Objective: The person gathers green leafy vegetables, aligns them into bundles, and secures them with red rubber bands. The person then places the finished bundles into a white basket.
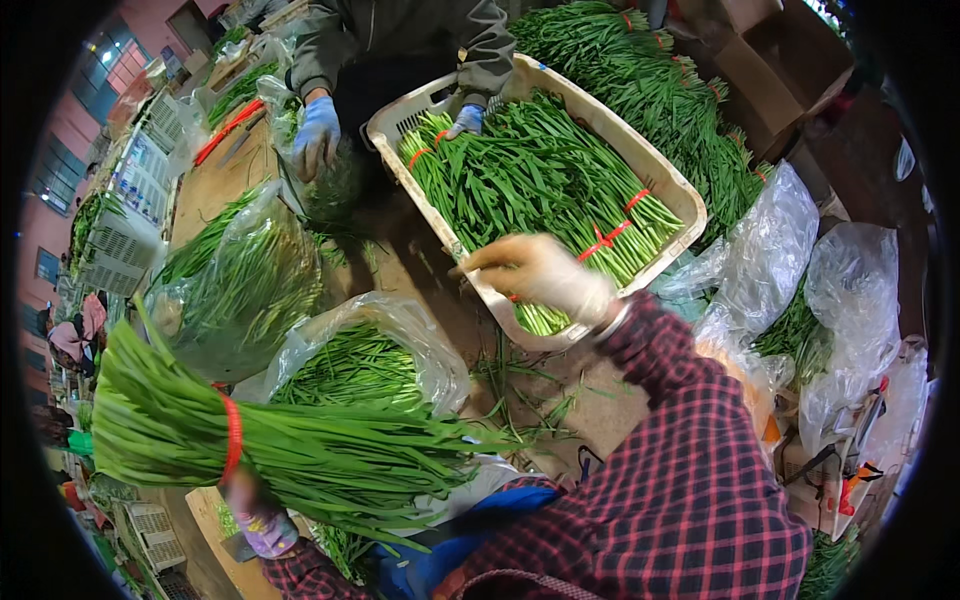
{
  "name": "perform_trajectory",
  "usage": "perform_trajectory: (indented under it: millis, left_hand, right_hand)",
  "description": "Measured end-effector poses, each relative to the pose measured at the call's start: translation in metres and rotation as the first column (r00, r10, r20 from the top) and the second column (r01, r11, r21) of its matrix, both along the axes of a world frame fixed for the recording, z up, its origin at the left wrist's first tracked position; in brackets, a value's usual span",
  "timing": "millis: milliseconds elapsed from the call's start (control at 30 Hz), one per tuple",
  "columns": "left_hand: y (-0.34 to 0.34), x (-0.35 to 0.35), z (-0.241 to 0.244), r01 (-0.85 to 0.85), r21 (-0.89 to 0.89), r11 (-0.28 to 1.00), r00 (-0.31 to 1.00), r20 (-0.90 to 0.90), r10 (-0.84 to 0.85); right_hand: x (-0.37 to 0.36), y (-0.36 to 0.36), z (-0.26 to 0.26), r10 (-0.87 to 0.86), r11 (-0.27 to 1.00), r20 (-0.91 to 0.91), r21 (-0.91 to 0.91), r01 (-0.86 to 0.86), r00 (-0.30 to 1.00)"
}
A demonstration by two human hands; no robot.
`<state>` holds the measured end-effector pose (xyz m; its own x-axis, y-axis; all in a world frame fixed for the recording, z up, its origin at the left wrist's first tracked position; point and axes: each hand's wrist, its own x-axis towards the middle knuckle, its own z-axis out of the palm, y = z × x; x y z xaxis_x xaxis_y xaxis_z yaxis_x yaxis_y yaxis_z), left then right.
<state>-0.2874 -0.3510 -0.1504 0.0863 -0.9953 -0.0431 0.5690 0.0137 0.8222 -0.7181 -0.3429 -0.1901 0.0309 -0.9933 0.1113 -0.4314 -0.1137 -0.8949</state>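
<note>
A thick bunch of long green leaves, most likely garlic chives (337, 442), bound with a red band (233, 439), lies across the lower left. My left hand (246, 495) grips it from below near the band, mostly hidden by leaves and shadow. Blurred by motion, my right hand (544, 274) in a pale glove hovers over the near side of a cream plastic crate (694, 217), holding nothing, fingers stretched out. Inside that crate lie several banded bunches of the same greens (532, 165). Just behind my held bunch is an open clear plastic bag (442, 345) of greens.
Across from me a person's blue-gloved hand (469, 120) rests on the crate's greens; their other gloved hand (316, 139) hangs left. A knife (241, 141) lies on a wooden board (217, 187). Banded greens (630, 90) are piled behind the crate, plastic bags (772, 232) at right.
</note>
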Motion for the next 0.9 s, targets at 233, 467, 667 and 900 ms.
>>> perform_trajectory:
  millis: [233,467,667,900]
  left_hand:
    - [-0.006,-0.015,-0.001,0.023,-0.008,1.000,1.000,0.002,-0.023]
    - [-0.020,-0.015,-0.014,-0.005,-0.029,1.000,1.000,0.010,0.005]
    - [-0.040,-0.039,-0.056,-0.205,0.014,0.979,0.957,0.211,0.198]
    - [-0.042,-0.021,-0.084,-0.085,0.130,0.988,0.996,0.052,0.079]
  right_hand:
    - [-0.255,0.058,-0.152,-0.270,0.793,-0.879,0.028,0.608,0.393]
    - [-0.225,0.009,-0.135,-0.027,0.853,-0.988,0.056,0.518,0.153]
    - [-0.404,0.060,-0.284,-0.241,0.904,-0.968,-0.198,0.378,0.071]
    - [-0.416,0.072,-0.267,-0.548,0.710,-0.702,-0.104,0.696,0.455]
